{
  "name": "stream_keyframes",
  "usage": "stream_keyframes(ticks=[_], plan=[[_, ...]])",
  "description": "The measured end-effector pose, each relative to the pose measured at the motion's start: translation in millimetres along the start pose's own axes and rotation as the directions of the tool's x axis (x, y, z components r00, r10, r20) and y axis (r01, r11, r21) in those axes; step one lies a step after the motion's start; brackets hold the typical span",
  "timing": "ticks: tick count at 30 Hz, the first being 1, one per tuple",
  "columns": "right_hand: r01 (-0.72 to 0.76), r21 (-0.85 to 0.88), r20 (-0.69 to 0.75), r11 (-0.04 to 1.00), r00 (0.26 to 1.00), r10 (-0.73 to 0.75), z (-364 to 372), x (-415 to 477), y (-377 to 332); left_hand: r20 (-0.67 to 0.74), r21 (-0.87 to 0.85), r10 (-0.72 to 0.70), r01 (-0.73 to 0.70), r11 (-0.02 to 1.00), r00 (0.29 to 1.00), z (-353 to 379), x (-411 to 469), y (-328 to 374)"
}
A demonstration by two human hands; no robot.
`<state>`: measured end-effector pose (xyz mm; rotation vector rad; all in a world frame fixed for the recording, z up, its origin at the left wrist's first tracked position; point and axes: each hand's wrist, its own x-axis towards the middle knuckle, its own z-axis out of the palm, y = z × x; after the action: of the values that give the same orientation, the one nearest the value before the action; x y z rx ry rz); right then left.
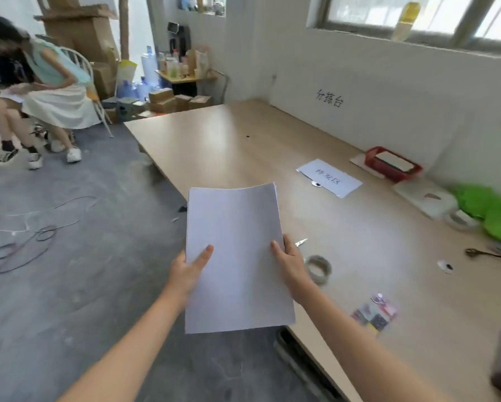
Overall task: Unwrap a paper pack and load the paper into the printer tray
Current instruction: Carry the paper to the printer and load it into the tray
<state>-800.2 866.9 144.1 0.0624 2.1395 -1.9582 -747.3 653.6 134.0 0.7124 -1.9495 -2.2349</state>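
we see a red basket by the wall holding a flat pale item we cannot identify. the left hand and right hand each pinch a side edge of the paper stack, thumbs on top, remaining fingers hidden beneath, held in the air over the table edge. a tape roll lies just beside the right hand. a dark object at the right border is cut off.

Wooden table carries: tape roll near its front edge, labelled sheet mid-table, red basket at its wall side, green cloth beyond, scissors beside that.
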Motion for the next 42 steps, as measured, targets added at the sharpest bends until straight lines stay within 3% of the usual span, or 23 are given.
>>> stream_keyframes(ticks=[6, 15, 19, 24, 28, 32, 35, 42], plan=[[0.044, 0.085, -0.344, 0.995, 0.939, -0.012, -132.4, -63.5, 11.1, 0.374, 0.074, -0.049, 0.022, 0.997, 0.926, 135.0, -20.9, -7.9], [0.033, 0.158, -0.732, 0.987, 0.674, 0.094, -221.9, -195.1, 36.1, 0.731, 0.173, -0.102, -0.038, 0.984, 0.674, 258.5, -98.5, -45.4], [-0.023, 0.164, -0.816, 0.986, 0.558, 0.148, -237.1, -249.5, 55.8, 0.812, 0.219, -0.194, 0.021, 0.976, 0.551, 280.5, -133.8, -73.4], [-0.062, 0.199, -0.854, 0.978, 0.478, 0.205, -244.1, -305.2, 83.0, 0.828, 0.301, -0.264, 0.005, 0.954, 0.494, 290.4, -179.4, -106.9], [-0.062, 0.274, -0.869, 0.96, 0.412, 0.275, -259.2, -348.9, 107.7, 0.807, 0.458, -0.415, -0.002, 0.889, 0.421, 310.6, -216.7, -132.3], [-0.085, 0.349, -0.881, 0.933, 0.311, 0.357, -295.6, -382.3, 137.4, 0.771, 0.564, -0.504, -0.047, 0.825, 0.39, 346.1, -254.0, -161.2], [-0.117, 0.375, -0.878, 0.92, 0.274, 0.393, -330.5, -398.5, 159.5, 0.756, 0.597, -0.53, -0.074, 0.799, 0.383, 378.6, -281.6, -184.5], [-0.216, 0.484, -0.767, 0.848, 0.362, 0.53, -420.9, -412.0, 209.1, 0.636, 0.651, -0.495, -0.068, 0.756, 0.593, 436.8, -322.1, -237.5]])
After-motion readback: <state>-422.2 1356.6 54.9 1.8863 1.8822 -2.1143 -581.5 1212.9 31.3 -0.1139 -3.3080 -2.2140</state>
